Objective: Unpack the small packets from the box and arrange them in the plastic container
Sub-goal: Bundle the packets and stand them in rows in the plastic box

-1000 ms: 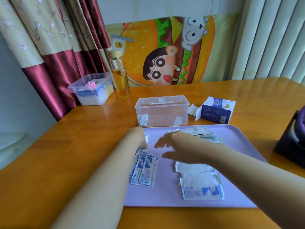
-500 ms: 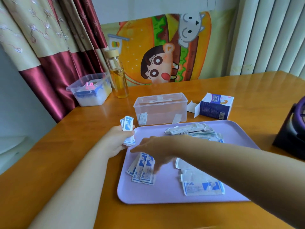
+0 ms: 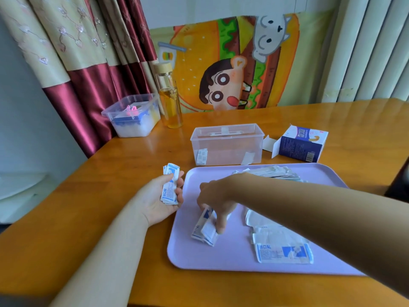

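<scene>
The left hand (image 3: 159,197) grips a stack of plaster packets (image 3: 170,188), the right hand (image 3: 215,199) pinches more packets (image 3: 204,231) on the lilac tray (image 3: 221,260), and the plastic container (image 3: 226,144) holds only two, so I judge most of the packing is left.

Looked forward and down from head height over the near edge of the wooden table (image 3: 66,207); faced the far wall, its cartoon poster (image 3: 232,63) and curtain (image 3: 88,63); sat close above the lilac tray (image 3: 221,258), left hand (image 3: 155,201) and right hand (image 3: 215,200) mid-frame; wide-angle, bowing the edges.
</scene>
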